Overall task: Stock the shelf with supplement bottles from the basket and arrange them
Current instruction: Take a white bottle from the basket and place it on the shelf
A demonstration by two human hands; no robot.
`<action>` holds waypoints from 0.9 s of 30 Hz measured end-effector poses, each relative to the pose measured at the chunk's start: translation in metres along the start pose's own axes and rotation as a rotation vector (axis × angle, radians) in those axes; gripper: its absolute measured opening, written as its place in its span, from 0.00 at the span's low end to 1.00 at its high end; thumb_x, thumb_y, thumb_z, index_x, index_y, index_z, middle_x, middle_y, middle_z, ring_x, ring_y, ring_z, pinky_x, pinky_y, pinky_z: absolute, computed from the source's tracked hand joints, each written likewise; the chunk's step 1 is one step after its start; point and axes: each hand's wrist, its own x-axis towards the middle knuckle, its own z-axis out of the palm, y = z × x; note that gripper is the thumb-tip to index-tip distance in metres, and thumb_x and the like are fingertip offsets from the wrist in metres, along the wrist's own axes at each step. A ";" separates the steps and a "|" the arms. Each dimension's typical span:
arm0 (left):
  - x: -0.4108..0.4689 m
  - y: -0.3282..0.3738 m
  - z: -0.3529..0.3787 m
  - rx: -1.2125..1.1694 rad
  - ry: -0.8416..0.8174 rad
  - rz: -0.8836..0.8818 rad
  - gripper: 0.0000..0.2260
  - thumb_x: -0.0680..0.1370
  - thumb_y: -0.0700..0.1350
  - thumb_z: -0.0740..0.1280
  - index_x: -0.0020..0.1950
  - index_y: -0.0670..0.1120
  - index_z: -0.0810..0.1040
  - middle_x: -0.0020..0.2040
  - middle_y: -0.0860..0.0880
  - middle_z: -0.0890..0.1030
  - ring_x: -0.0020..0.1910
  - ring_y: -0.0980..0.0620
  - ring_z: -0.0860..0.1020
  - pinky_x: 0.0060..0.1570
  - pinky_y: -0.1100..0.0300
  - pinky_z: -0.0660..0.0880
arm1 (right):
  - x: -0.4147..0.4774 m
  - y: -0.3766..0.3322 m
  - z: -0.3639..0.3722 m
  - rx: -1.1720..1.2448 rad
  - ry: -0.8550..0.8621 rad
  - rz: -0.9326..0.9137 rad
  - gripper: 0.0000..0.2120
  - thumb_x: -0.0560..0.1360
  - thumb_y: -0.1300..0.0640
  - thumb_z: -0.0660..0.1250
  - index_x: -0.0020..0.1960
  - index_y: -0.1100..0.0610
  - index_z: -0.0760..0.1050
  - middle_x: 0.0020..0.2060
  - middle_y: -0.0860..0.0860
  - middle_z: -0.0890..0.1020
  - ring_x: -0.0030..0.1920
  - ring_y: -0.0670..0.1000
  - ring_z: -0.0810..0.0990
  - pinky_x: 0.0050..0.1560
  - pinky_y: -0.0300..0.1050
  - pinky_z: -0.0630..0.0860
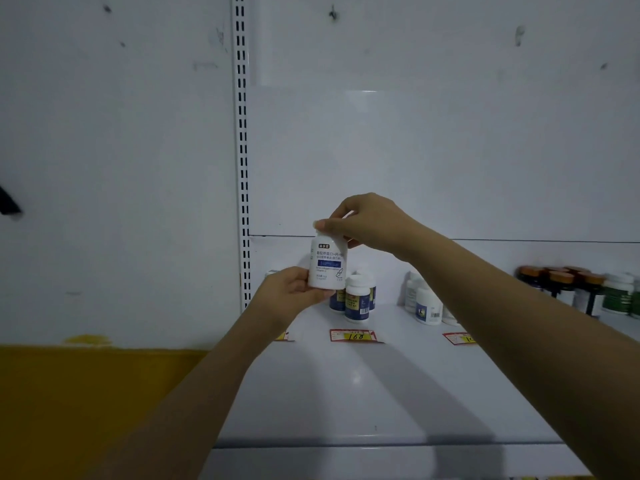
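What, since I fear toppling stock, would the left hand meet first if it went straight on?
Probably the blue-labelled bottles standing just behind the white bottle the left hand holds; depth unclear.

A white slotted rail (242,150) stands upright from 12 o'clock down past the centre, with two columns of dark slots along it. At its 9 o'clock is a white wall (114,168), scuffed with small dark marks. At its 3 o'clock is a white back panel (433,150) — also marked near the top, with a thin level seam across it. A yellow band (97,393) fills the 8 o'clock corner, a yellow smear (86,340) just above it. At the 9 o'clock edge sits a black shape (8,202), too blurred to name. Near 6 o'clock lie red-and-yellow price tags — the middle tag (355,336) reads 168, the right tag (459,338) is partly hidden.
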 end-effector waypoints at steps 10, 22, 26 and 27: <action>-0.005 0.008 0.002 -0.074 -0.007 0.022 0.18 0.73 0.44 0.71 0.62 0.49 0.73 0.48 0.57 0.77 0.41 0.65 0.75 0.36 0.74 0.73 | -0.002 0.006 -0.002 0.300 -0.106 -0.008 0.12 0.76 0.54 0.67 0.56 0.59 0.76 0.52 0.53 0.81 0.53 0.52 0.80 0.54 0.43 0.79; -0.012 0.010 0.010 -0.082 -0.014 0.018 0.20 0.73 0.45 0.71 0.63 0.49 0.70 0.55 0.55 0.77 0.52 0.57 0.75 0.53 0.64 0.70 | -0.010 0.011 -0.007 0.366 -0.157 -0.052 0.15 0.77 0.55 0.65 0.63 0.56 0.74 0.54 0.53 0.80 0.52 0.50 0.80 0.50 0.39 0.79; -0.014 0.013 0.010 -0.081 -0.012 0.039 0.19 0.72 0.43 0.72 0.61 0.50 0.72 0.51 0.56 0.77 0.47 0.60 0.77 0.48 0.68 0.72 | -0.013 0.016 -0.007 0.486 -0.282 -0.036 0.14 0.79 0.57 0.61 0.64 0.56 0.73 0.57 0.51 0.80 0.56 0.49 0.79 0.55 0.42 0.77; -0.013 0.012 0.012 -0.075 0.022 0.042 0.21 0.71 0.43 0.73 0.62 0.48 0.72 0.52 0.55 0.77 0.48 0.58 0.77 0.49 0.66 0.74 | -0.014 0.015 -0.005 0.482 -0.280 -0.040 0.13 0.79 0.55 0.62 0.63 0.55 0.74 0.56 0.50 0.80 0.56 0.48 0.79 0.54 0.41 0.77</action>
